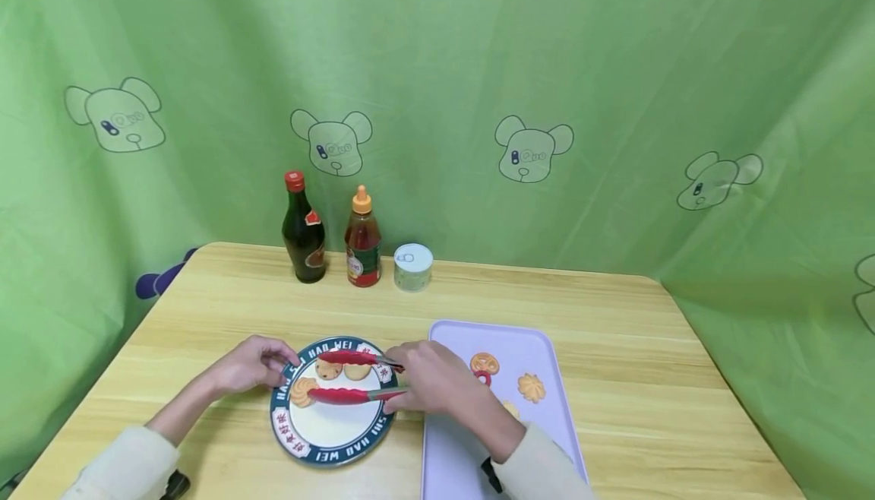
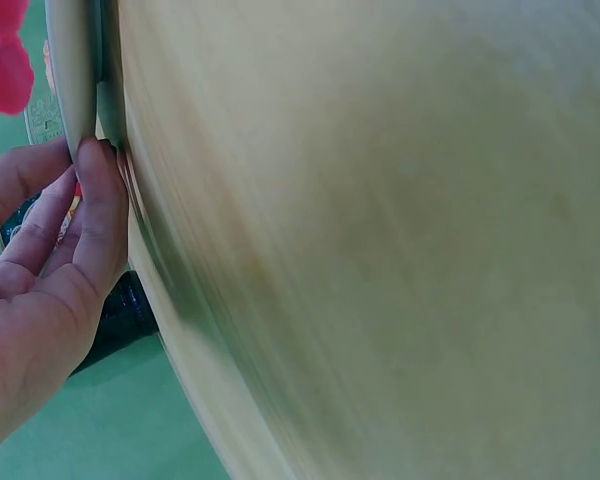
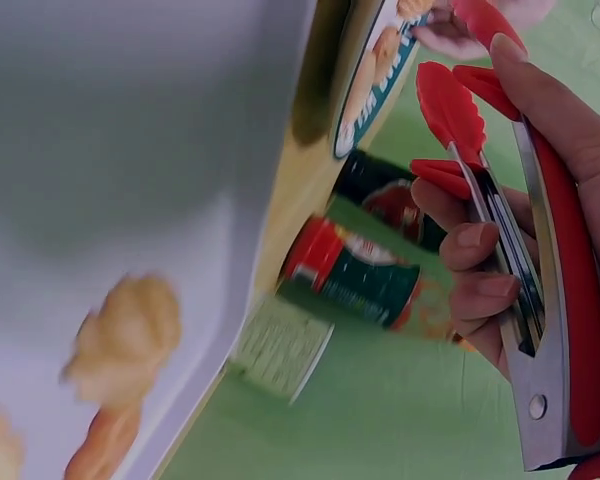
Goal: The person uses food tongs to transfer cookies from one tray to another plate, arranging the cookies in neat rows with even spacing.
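My left hand (image 1: pixel 247 363) pinches the left rim of a round plate (image 1: pixel 336 456) with a dark teal lettered border; the thumb and fingertip on the edge show in the left wrist view (image 2: pixel 95 165). In my right hand (image 1: pixel 431 375) are red-tipped metal tongs (image 3: pixel 545 330), gripped with the thumb on one arm and fingers around the other. Their spread jaws reach leftward over the plate. Below them lie a swirl cookie (image 1: pixel 299 392), a chip-dotted cookie (image 1: pixel 329 371) and a plain pale cookie (image 1: pixel 358 372), the last partly hidden.
A lilac tray (image 1: pixel 444 458) to the right holds a pretzel-shaped cookie (image 1: pixel 485 362), a flower-shaped cookie (image 1: pixel 531 387) and another partly behind my right arm. At the back stand a dark red-capped bottle (image 1: pixel 304 242), a sauce bottle (image 1: pixel 363 245) and a tin (image 1: pixel 413 268).
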